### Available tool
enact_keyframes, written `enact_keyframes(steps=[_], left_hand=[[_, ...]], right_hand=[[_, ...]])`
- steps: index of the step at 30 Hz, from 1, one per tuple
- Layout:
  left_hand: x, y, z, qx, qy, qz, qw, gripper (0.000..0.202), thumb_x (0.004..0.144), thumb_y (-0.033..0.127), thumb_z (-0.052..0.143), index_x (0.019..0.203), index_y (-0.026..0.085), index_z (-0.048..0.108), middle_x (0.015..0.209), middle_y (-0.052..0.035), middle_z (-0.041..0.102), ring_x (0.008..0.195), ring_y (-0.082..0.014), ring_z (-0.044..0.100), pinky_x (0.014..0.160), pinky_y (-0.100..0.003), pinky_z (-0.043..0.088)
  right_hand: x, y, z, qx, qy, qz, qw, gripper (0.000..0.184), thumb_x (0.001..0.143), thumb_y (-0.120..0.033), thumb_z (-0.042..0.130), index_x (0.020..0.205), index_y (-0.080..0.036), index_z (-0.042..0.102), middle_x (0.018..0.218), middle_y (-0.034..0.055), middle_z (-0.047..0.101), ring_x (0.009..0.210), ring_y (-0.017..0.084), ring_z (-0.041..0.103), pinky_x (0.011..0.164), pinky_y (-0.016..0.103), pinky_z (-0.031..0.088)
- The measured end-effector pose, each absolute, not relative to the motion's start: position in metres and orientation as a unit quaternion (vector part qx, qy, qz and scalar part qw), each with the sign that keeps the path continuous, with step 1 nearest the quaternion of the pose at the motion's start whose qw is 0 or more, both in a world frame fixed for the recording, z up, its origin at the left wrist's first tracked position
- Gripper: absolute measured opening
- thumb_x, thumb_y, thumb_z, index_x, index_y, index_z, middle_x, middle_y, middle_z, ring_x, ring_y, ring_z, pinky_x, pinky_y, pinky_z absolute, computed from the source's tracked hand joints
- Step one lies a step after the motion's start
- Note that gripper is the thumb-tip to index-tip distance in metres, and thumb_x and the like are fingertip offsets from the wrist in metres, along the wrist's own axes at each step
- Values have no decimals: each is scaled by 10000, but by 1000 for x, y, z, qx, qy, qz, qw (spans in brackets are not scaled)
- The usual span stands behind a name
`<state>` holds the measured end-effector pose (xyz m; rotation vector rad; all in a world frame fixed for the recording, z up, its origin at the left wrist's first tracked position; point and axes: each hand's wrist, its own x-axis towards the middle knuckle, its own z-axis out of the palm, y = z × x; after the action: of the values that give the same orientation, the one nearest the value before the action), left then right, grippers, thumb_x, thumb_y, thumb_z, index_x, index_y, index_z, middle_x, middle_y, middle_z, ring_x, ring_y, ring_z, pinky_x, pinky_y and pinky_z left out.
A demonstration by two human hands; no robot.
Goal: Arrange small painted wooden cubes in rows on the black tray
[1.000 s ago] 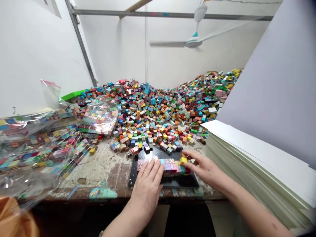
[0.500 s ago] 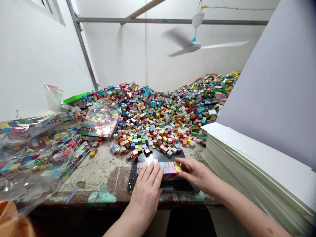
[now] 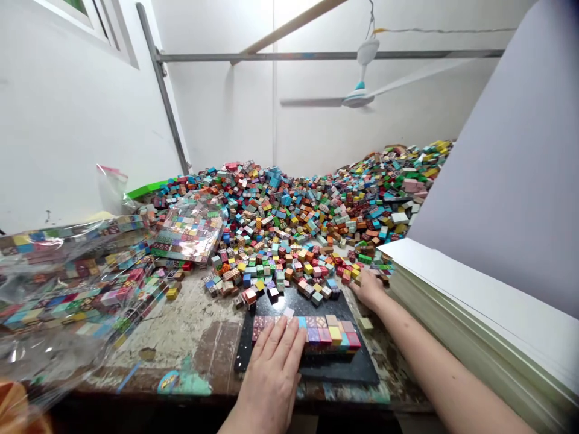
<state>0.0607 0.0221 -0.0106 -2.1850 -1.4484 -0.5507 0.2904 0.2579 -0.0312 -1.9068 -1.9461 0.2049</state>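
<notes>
My left hand [image 3: 277, 355] lies flat with its fingers stretched over the left part of a strip of small coloured blocks [image 3: 323, 334]. The strip rests on a speckled black slab [image 3: 335, 369] and runs out to the right of my fingers. My right hand [image 3: 370, 290] is at the near right edge of the loose blocks [image 3: 312, 271], its fingers curled in among them. Whatever is between those fingertips is too small and hidden to make out. A lone pale block [image 3: 365, 324] sits just right of the slab.
A large heap of coloured blocks [image 3: 294, 205] rises against the back wall. Wrapped block panels [image 3: 187, 232] and clear plastic film [image 3: 58, 289] cover the left side. A tall stack of white sheets [image 3: 452, 289] stands close on the right. Overhead hangs a turning fan [image 3: 358, 98].
My right hand has left the strip's right end and moved away to the loose blocks. More blocks of the strip's right end now show. My left hand stays on the strip; the view has shifted slightly.
</notes>
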Motion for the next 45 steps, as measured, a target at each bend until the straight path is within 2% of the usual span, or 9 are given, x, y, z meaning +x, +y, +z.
enact_keyframes(steps=[6,14,19,30,33,35,38,41,45], left_hand=[[61,22,-10,-794,-527,-192,233,491,839,182,415,1327,178,366,1368,-16,393,1263,-214,351,979,-351,385],[61,22,-13,-792,-538,-197,210,494,837,160,410,1328,177,360,1377,-28,381,1269,-217,344,1001,-368,373],[62,21,-10,-796,-540,-193,194,472,844,164,404,1316,170,378,1370,-36,390,1264,-223,352,1010,-379,364],[63,21,-10,-796,-539,-197,195,478,838,157,396,1316,161,375,1378,-33,379,1264,-229,351,1010,-383,360],[63,21,-12,-793,-539,-197,205,491,831,154,401,1321,163,369,1389,-28,361,1274,-231,333,1013,-386,355],[62,22,-13,-792,-538,-196,211,502,824,146,405,1324,161,365,1395,-33,350,1278,-232,325,1011,-386,355],[62,22,-15,-791,-535,-200,218,495,830,146,399,1323,162,368,1392,-36,356,1280,-225,322,1012,-377,350],[63,21,-14,-789,-536,-205,219,461,850,171,388,1312,172,389,1380,-26,377,1274,-215,332,1008,-364,350],[63,22,-14,-786,-540,-203,222,455,853,169,376,1307,171,396,1378,-19,381,1274,-210,331,1009,-360,336]], right_hand=[[297,249,-34,-653,-723,84,212,172,760,-186,549,907,-104,584,978,145,587,970,263,532,823,378,414],[316,178,-7,-569,-748,198,279,482,801,-350,457,1228,-127,438,1158,127,556,902,201,585,755,305,491],[304,126,20,-486,-766,312,282,535,719,-341,531,1210,-136,468,1080,100,609,797,187,595,642,288,508],[281,117,29,-442,-842,242,192,541,638,-169,533,1178,-139,531,1092,93,616,787,186,600,786,340,485],[277,116,29,-429,-850,237,196,526,649,-152,523,1174,-148,541,1124,97,604,910,218,589,841,362,462],[277,114,32,-433,-845,242,198,543,652,-169,547,1195,-147,530,1126,98,602,983,235,566,873,366,445],[285,118,40,-478,-808,282,197,586,710,-316,588,1264,-170,467,1054,80,627,889,221,597,778,334,490],[293,143,40,-528,-779,271,203,488,822,-450,467,1252,-219,475,1135,54,596,897,191,597,734,272,494],[287,204,20,-610,-762,155,156,348,882,-361,385,1074,-163,597,1084,74,620,955,191,581,785,245,455]])
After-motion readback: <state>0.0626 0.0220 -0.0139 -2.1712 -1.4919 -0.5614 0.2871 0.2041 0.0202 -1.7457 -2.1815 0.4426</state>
